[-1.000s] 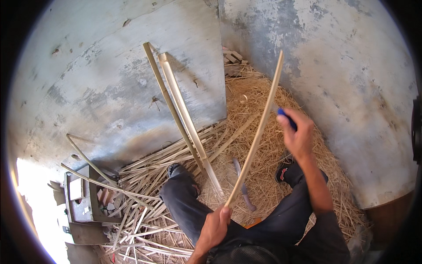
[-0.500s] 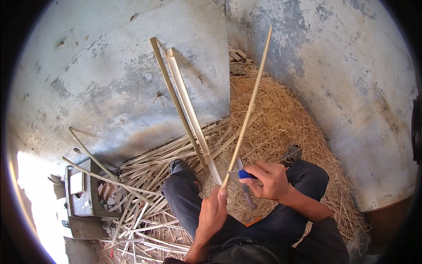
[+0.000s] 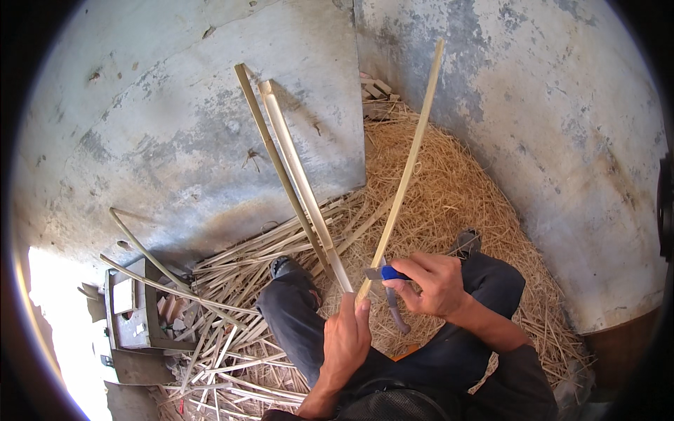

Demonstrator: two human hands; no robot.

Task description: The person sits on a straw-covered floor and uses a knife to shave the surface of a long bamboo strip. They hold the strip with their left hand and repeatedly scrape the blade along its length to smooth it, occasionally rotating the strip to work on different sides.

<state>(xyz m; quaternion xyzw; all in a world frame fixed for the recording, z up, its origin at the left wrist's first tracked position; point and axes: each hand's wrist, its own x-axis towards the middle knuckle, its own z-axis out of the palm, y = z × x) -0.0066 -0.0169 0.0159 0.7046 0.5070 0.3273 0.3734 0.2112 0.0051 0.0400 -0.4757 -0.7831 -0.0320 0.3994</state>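
Observation:
A long pale bamboo strip [image 3: 411, 158] slants up and away in front of me. Its near end is gripped in my left hand [image 3: 346, 331], with thumb and fingers closed round it. My right hand [image 3: 434, 286] is closed on the blue handle of a knife [image 3: 375, 274], whose short flat metal blade lies across the strip just above my left hand. Behind the strip, between my legs, shows a curved grey handle [image 3: 397, 314] of another tool, partly hidden. Two split bamboo lengths [image 3: 298, 172] lean on the wall to the left of the strip.
Curly shavings [image 3: 449, 189] are heaped against the right wall [image 3: 562, 175]. Many cut strips [image 3: 239, 259] lie in a pile at the left. Beside them stands a worn wooden box [image 3: 137, 316] with rubble in it. My bent legs [image 3: 291, 319] frame the work.
The strip has turned slightly in my grip, its broad face now showing, and its far tip has shifted right. The knife blade has changed its angle across it. Both hands keep their holds.

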